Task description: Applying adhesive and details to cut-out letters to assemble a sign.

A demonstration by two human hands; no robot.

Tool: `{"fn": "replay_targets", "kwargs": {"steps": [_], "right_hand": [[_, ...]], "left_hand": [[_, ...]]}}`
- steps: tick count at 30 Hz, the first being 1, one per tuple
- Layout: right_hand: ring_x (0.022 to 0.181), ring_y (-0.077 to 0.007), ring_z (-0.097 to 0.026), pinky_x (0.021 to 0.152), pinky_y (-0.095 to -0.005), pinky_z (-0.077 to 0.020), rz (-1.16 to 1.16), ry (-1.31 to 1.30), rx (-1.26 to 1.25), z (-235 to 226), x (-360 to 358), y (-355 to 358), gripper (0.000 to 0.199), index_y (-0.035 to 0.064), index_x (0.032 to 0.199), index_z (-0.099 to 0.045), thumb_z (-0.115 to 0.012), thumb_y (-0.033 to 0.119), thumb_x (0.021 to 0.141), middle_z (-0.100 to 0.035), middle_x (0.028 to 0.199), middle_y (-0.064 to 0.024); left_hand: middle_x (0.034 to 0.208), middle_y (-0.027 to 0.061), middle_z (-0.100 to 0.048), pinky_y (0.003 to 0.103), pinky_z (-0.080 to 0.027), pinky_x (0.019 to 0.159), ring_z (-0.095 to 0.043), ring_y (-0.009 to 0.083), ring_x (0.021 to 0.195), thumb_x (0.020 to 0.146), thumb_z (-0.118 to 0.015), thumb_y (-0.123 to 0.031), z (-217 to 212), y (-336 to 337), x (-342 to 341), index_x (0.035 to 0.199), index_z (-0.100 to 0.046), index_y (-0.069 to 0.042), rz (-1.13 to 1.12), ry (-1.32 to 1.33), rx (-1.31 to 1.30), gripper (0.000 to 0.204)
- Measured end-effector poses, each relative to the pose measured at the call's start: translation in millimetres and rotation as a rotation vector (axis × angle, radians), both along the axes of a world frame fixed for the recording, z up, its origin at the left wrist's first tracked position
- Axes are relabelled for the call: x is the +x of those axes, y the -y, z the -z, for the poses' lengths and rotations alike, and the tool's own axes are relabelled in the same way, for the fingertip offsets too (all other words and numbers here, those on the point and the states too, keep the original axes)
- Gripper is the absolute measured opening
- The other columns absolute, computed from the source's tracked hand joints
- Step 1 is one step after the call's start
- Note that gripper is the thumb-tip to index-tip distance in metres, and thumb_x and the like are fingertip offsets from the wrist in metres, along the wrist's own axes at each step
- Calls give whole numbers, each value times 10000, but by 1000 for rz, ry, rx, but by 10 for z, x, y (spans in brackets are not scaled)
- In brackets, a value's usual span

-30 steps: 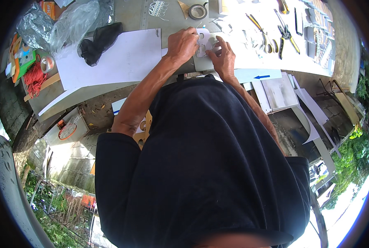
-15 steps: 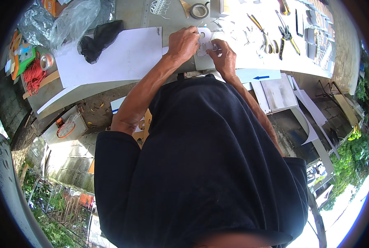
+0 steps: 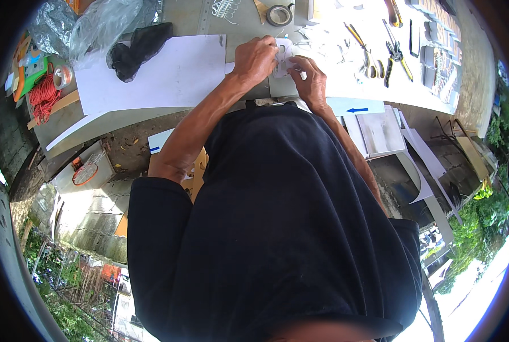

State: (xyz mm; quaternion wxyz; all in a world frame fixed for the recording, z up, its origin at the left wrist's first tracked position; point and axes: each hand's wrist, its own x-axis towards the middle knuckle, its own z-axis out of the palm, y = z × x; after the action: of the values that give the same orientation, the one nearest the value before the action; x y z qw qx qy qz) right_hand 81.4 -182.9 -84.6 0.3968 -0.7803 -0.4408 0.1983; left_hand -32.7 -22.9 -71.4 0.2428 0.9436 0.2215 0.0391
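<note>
A small white flat piece with rounded corners and cut-out holes (image 3: 283, 50) lies on the worktable between my two hands. My left hand (image 3: 254, 59) is closed at its left edge, fingertips pressed against it. From the right, my right hand (image 3: 310, 83) meets the piece with thumb and forefinger bent in a pinch at its edge. Anything tiny between those fingertips is too small to make out. Small white scraps (image 3: 305, 35) lie just beyond the piece.
To the right lie pliers (image 3: 398, 57), scissors (image 3: 370, 64) and a cutter (image 3: 394, 12). A tape roll (image 3: 279, 15) sits beyond my hands. On the left are a white sheet (image 3: 169, 80), black mesh cloth (image 3: 135, 54), clear plastic (image 3: 103, 28) and red cord (image 3: 45, 97).
The view has shifted slightly. Both hands stay at the white piece; my right thumb and fingers have moved a little against its edge.
</note>
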Motion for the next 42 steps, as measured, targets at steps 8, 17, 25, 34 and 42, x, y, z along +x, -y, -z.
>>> {"fn": "replay_targets", "kwargs": {"steps": [8, 17, 25, 34, 42], "right_hand": [[874, -212, -717, 819, -350, -557, 77, -74, -55, -22, 16, -24, 329, 56, 1172, -684, -743, 56, 849, -729, 1049, -115], [882, -227, -713, 816, -354, -555, 42, -52, -77, -42, 42, -8, 336, 55, 1186, -680, -743, 72, 856, -723, 1050, -118], [838, -238, -685, 769, -366, -548, 21, -46, -24, -2, 38, -5, 322, 58, 1164, -660, -728, 29, 850, -686, 1000, -119], [873, -260, -699, 792, -382, -558, 23, -50, -10, 5, 62, -7, 343, 52, 1175, -657, -733, 27, 842, -682, 1022, -130], [910, -294, -698, 814, -400, -564, 6, -82, 1, -1, 63, 11, 347, 68, 1182, -634, -715, 15, 849, -680, 1051, -126]], "left_hand": [[1102, -17, -693, 371, -564, 821, -678, 224, 1005, 762, -828, -189, -18, -8, -18, 1045, -772, -108, 11, -4, -16, 300], [1091, -19, -692, 365, -562, 825, -677, 219, 1000, 755, -832, -191, 5, 7, -28, 1038, -774, -109, -10, 36, -28, 300], [1108, -29, -694, 359, -560, 831, -677, 215, 1005, 755, -828, -191, 9, -9, -24, 1034, -774, -108, -6, 42, -25, 295], [1116, -31, -699, 361, -561, 839, -679, 214, 1008, 749, -831, -195, -32, -15, -17, 1042, -778, -122, 5, 25, -16, 307], [1134, -22, -708, 353, -562, 851, -687, 216, 1010, 721, -849, -192, -47, 25, -17, 1043, -789, -123, -43, 35, -43, 335]]}}
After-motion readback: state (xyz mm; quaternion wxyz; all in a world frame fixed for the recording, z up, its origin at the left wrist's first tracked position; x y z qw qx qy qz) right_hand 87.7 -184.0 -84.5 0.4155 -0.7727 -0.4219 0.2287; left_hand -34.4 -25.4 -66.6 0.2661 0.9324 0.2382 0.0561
